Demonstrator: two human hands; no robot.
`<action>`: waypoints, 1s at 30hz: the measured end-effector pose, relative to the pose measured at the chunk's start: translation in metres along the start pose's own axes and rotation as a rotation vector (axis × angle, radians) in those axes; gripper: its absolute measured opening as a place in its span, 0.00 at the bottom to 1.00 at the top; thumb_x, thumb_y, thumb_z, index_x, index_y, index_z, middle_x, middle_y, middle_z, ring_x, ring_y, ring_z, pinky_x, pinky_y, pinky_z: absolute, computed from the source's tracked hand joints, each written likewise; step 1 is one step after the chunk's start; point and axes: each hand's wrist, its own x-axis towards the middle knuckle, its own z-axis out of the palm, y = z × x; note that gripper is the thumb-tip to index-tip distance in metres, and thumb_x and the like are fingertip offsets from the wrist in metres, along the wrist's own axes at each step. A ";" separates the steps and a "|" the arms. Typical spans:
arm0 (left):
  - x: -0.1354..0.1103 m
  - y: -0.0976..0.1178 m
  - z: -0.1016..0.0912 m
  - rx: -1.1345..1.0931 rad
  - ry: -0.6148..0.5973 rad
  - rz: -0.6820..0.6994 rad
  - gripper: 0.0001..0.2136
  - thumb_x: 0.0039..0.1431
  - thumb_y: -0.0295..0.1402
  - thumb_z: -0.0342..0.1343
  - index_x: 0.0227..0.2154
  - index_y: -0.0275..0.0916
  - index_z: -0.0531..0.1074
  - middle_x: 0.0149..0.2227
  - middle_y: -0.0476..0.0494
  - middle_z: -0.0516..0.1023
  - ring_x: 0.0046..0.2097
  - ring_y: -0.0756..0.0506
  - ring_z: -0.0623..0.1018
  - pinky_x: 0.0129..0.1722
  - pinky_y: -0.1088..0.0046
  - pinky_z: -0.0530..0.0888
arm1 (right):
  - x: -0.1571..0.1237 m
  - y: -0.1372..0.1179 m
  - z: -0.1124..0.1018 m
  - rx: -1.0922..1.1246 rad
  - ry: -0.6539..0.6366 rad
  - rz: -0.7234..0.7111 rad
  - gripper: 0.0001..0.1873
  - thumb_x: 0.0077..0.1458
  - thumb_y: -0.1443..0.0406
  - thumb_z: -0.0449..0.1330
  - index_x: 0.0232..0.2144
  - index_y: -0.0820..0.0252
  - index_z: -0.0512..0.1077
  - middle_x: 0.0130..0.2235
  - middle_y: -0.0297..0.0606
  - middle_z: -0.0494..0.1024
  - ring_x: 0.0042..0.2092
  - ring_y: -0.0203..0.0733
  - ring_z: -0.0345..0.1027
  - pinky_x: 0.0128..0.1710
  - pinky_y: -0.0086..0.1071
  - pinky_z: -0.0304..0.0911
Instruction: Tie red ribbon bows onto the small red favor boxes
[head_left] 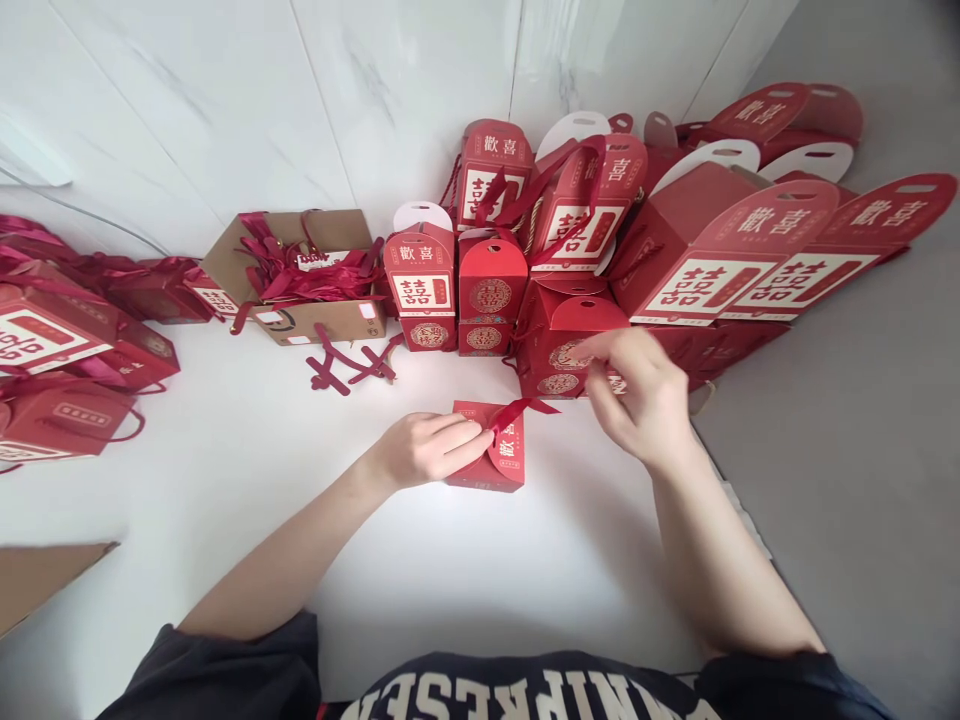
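Observation:
A small red gift box point(491, 462) with gold characters lies on the white table in front of me. My left hand point(427, 452) rests on it, fingertips at a knot of dark red ribbon point(519, 412) tied on top. My right hand point(634, 392) is raised to the right of that box, its fingers bunched in a pinch. Nothing shows between them. Those fingertips are close to a folded red box point(574, 335) in the row behind, and the ribbon's loose end stops short of them.
Several assembled red boxes point(420, 285) stand along the white marble wall point(187, 100). A cardboard carton point(315, 325) holds red ribbons, with loose ribbon pieces point(349, 365) beside it. More red bags point(52, 335) lie at left. Grey floor point(840, 520) lies right of the table edge.

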 end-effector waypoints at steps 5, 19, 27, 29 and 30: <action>0.004 0.003 -0.002 0.002 -0.018 0.040 0.08 0.58 0.22 0.56 0.39 0.38 0.73 0.31 0.50 0.81 0.32 0.52 0.80 0.26 0.79 0.73 | 0.002 -0.010 0.031 0.444 -0.480 0.069 0.13 0.66 0.60 0.48 0.41 0.55 0.72 0.52 0.42 0.71 0.55 0.48 0.63 0.56 0.45 0.59; 0.005 0.004 -0.003 0.032 0.006 0.121 0.07 0.56 0.22 0.58 0.37 0.34 0.75 0.32 0.46 0.81 0.29 0.51 0.78 0.23 0.76 0.70 | -0.002 -0.003 0.056 0.888 -0.738 0.268 0.20 0.65 0.53 0.49 0.33 0.58 0.72 0.58 0.42 0.68 0.61 0.45 0.60 0.61 0.42 0.56; 0.002 0.006 0.001 -0.055 -0.007 0.040 0.09 0.57 0.23 0.57 0.40 0.38 0.74 0.33 0.48 0.80 0.30 0.52 0.77 0.25 0.77 0.70 | -0.002 -0.002 0.056 0.891 -0.787 0.252 0.18 0.63 0.53 0.53 0.34 0.59 0.75 0.57 0.44 0.70 0.62 0.48 0.59 0.60 0.44 0.55; 0.003 0.007 0.001 -0.184 -0.050 -0.130 0.07 0.58 0.24 0.57 0.39 0.39 0.74 0.32 0.49 0.79 0.30 0.52 0.77 0.27 0.78 0.71 | -0.002 -0.001 0.054 0.900 -0.788 0.236 0.17 0.60 0.54 0.57 0.27 0.60 0.72 0.54 0.45 0.73 0.63 0.49 0.58 0.57 0.43 0.57; 0.005 0.008 -0.001 -0.282 -0.094 -0.269 0.05 0.59 0.26 0.57 0.38 0.39 0.74 0.30 0.50 0.78 0.29 0.53 0.76 0.28 0.78 0.71 | -0.001 0.000 0.053 0.894 -0.790 0.229 0.17 0.59 0.55 0.58 0.25 0.60 0.70 0.53 0.45 0.74 0.63 0.49 0.58 0.57 0.43 0.57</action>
